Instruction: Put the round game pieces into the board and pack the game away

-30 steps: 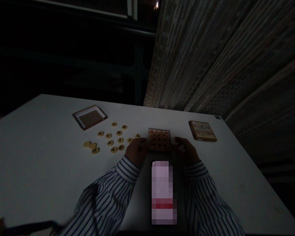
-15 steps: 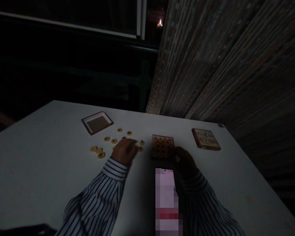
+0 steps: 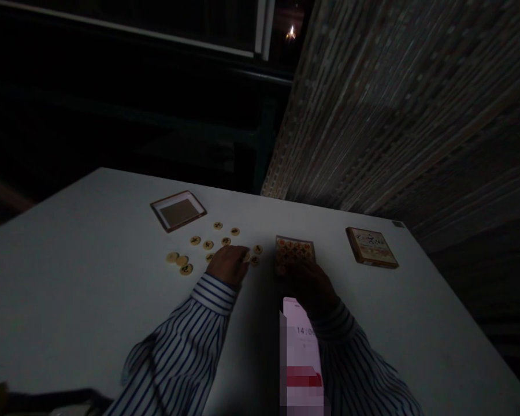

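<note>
The scene is very dark. Several round tan game pieces point(image 3: 201, 247) with dark marks lie scattered on the white table point(image 3: 69, 277). My left hand point(image 3: 229, 264) rests among them, fingers curled over a piece near its tips; what it grips is unclear. A small square tray point(image 3: 294, 252) filled with red-marked round pieces sits to the right. My right hand point(image 3: 314, 286) lies against the tray's near edge, its fingers lost in shadow. Both arms wear striped sleeves.
An empty brown-rimmed box half point(image 3: 178, 210) sits beyond the loose pieces. A printed box lid point(image 3: 371, 247) lies at the far right. A lit phone point(image 3: 302, 352) lies near me between my arms. A woven wall point(image 3: 394, 115) rises behind the table's far edge.
My left hand left the tray's left side and moved left onto the scattered pieces. My right hand shifted from the tray's right side to its near edge. The camera drifted slightly.
</note>
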A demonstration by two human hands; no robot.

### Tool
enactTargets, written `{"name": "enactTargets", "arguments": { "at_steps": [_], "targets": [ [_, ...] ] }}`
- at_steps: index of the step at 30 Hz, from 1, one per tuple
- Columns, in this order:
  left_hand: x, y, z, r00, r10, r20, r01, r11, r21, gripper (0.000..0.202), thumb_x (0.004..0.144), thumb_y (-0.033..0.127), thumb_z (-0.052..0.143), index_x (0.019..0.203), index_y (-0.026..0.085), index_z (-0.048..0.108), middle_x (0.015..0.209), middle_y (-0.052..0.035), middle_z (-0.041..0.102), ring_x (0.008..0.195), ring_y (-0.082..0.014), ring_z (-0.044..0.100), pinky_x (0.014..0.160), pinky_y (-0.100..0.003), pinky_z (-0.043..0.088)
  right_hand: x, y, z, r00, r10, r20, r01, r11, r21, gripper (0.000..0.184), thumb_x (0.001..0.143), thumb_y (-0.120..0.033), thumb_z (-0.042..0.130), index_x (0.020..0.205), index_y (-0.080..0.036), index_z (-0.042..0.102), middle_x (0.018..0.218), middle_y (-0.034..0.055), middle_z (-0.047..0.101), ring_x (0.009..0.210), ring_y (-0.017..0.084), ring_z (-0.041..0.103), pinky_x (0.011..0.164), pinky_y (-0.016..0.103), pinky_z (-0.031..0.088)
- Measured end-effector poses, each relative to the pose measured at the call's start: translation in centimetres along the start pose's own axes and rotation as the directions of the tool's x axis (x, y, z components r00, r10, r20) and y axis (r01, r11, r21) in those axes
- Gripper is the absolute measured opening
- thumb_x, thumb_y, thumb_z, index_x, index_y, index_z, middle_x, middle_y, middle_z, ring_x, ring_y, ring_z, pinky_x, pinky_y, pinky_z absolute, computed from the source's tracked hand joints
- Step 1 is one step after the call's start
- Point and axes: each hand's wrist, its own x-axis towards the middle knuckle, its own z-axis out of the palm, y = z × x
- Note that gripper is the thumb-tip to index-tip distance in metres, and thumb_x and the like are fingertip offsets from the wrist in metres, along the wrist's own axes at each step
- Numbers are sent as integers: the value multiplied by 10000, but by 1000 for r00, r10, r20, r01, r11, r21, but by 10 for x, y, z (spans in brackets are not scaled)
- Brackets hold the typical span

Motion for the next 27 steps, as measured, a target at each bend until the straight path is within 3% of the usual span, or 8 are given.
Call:
{"name": "enactTargets", "arguments": {
  "at_steps": [4,9,15,19,27],
  "targets": [
    [0,-3,3,1000,-6,1,6,1000,10,296,704,183,515,995,168,567,935,-88,630,898,-220,551,811,-371,435,-7,7,4,1000,17,-3,-17,1000,-1,230,820,-217,458,999,-203,601,904,90,631,863,201,577,729,359,492],
    [1,-6,6,1000,-15,22,14,1000,23,296,715,198,518,1005,178,572,950,-84,632,906,-222,552,828,-382,428,-11,15,8,997,-46,63,50,997,-61,235,809,-181,449,961,-222,623,925,77,636,866,201,576,728,369,491],
    [3,-4,7,999,-36,5,35,998,54,270,736,205,514,996,181,581,931,-87,640,896,-218,556,835,-387,427,-11,12,6,1000,4,28,-2,997,-72,231,813,-195,441,949,-205,628,893,86,640,813,197,583,700,353,492],
    [2,-4,8,999,-47,4,46,997,56,259,749,212,504,996,185,579,924,-84,643,887,-217,560,836,-393,425,-8,7,0,998,-62,6,62,995,-77,220,809,-156,438,892,-170,640,877,114,644,812,226,585,671,360,487],
    [3,-4,8,999,-33,-35,35,998,54,255,777,225,469,1010,179,562,919,-74,643,884,-207,565,856,-380,416,-10,9,1,1000,3,-16,-4,998,-70,242,835,-210,413,991,-202,598,894,74,644,786,187,591,639,319,487]
  ]
}}
